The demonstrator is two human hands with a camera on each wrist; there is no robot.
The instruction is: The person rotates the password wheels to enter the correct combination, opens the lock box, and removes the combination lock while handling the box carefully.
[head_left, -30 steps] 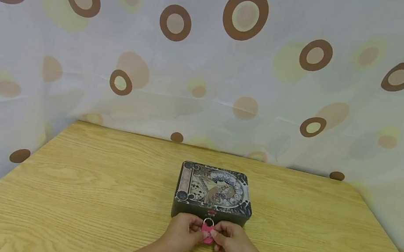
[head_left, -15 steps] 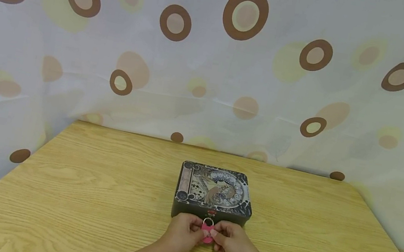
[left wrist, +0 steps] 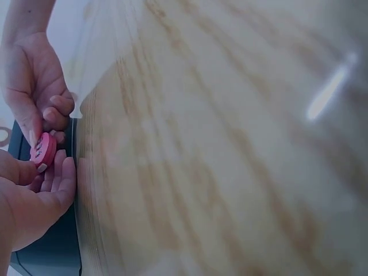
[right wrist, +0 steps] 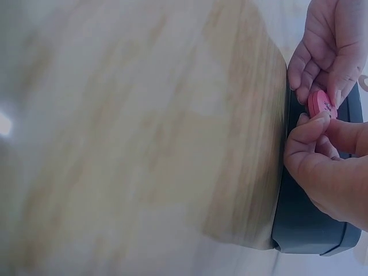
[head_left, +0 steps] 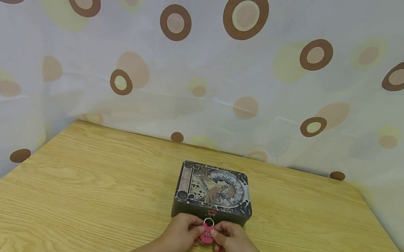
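A pink combination padlock with small number dials hangs by its metal shackle at the front clasp of a dark box. My left hand pinches the padlock's left side between thumb and fingers. On the other side my right hand pinches its right edge, thumb on the front. The left wrist view shows the padlock between both hands, its dials facing the thumbs. In the right wrist view the padlock is partly covered by fingertips.
The box has an ornate printed lid and sits on a wood-grain table. Behind and at the sides hangs a pale curtain with brown and yellow circles.
My left thumb has drawn back to the left from the padlock's face, so its dials now show. The right hand and the box have stayed in place.
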